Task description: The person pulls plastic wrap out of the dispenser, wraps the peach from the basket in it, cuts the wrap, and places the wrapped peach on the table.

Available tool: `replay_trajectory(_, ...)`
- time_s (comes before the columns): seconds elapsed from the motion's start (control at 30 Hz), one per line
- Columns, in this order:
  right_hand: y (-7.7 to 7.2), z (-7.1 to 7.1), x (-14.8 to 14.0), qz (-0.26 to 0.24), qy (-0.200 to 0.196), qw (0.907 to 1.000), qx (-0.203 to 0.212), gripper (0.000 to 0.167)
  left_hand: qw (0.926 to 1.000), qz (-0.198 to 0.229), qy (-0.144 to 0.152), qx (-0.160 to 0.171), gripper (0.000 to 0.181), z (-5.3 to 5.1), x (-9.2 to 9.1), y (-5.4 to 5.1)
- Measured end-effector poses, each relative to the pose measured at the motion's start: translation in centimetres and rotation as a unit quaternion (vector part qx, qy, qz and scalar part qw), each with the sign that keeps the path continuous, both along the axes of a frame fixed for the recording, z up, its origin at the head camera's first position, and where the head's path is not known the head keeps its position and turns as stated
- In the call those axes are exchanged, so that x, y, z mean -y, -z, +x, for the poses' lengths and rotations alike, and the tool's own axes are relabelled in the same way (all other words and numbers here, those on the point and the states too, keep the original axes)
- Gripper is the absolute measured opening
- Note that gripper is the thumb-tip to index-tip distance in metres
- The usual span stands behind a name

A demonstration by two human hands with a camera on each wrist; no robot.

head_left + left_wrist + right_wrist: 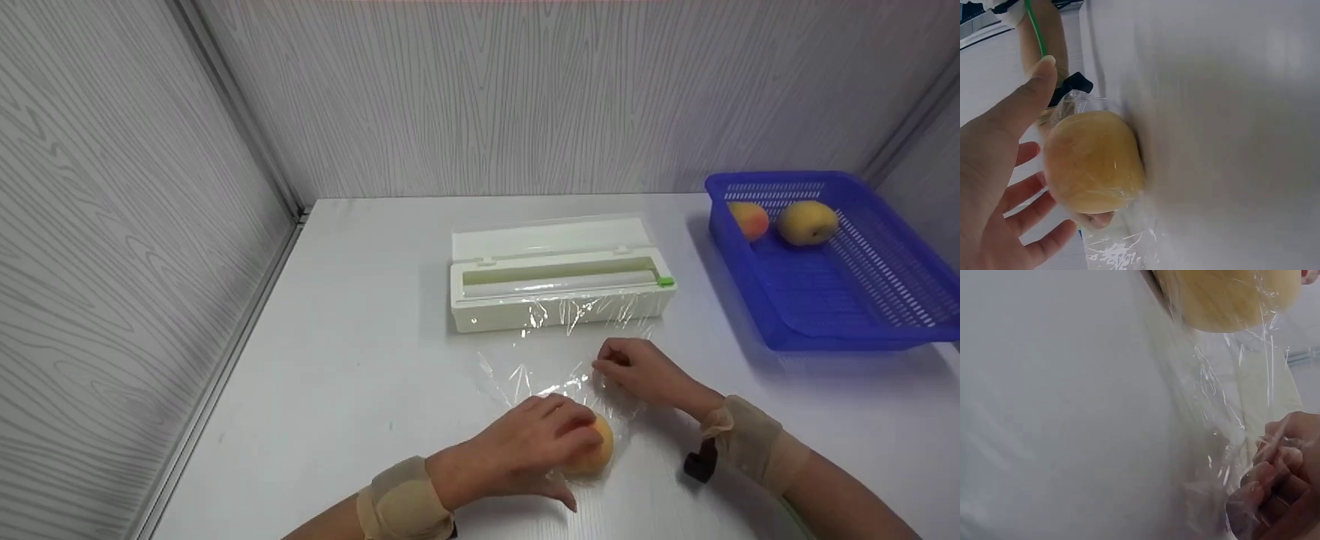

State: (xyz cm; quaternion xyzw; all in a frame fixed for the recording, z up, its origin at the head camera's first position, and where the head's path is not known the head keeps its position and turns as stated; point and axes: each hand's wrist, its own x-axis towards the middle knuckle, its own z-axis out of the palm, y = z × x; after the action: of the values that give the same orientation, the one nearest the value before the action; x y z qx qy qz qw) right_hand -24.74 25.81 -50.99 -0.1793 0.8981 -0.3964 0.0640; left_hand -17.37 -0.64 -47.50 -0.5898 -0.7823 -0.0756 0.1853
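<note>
A yellow-orange peach [601, 448] lies on the table with clear cling film around it. My left hand [517, 446] curves beside and over it; in the left wrist view the thumb stands away from the peach [1095, 163] and the fingers are spread. To the right, my right hand [641, 371] pinches the edge of the cling film [517, 382], and the right wrist view shows the film [1213, 382] stretched from those fingers to the fruit. The film runs back to a white dispenser box [469, 319], whose lid [555, 236] is raised.
At the right stands a blue plastic basket [757, 300] holding a red-blushed fruit [750, 221] and a yellow fruit [808, 223]. A green slider [665, 282] sits at the box's right end. Wood-patterned panels [480, 97] border the white table [352, 337].
</note>
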Motion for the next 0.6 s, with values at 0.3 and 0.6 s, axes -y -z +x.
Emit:
replay_trajectory(0.3, -1.6, 4.1, -0.9, 0.004, -0.109, 0.9704, -0.216, 0.004, 0.9991, 0.029, -0.017, -0.025, 0.055, 0.0, -0.4, 0.8)
replay_trajectory(0.6, -1.7, 8.3, -0.7, 0.097, -0.178, 0.9408, -0.272, 0.062, 0.9985, 0.050, 0.005, 0.022, 0.041, -0.6, -0.2, 0.5)
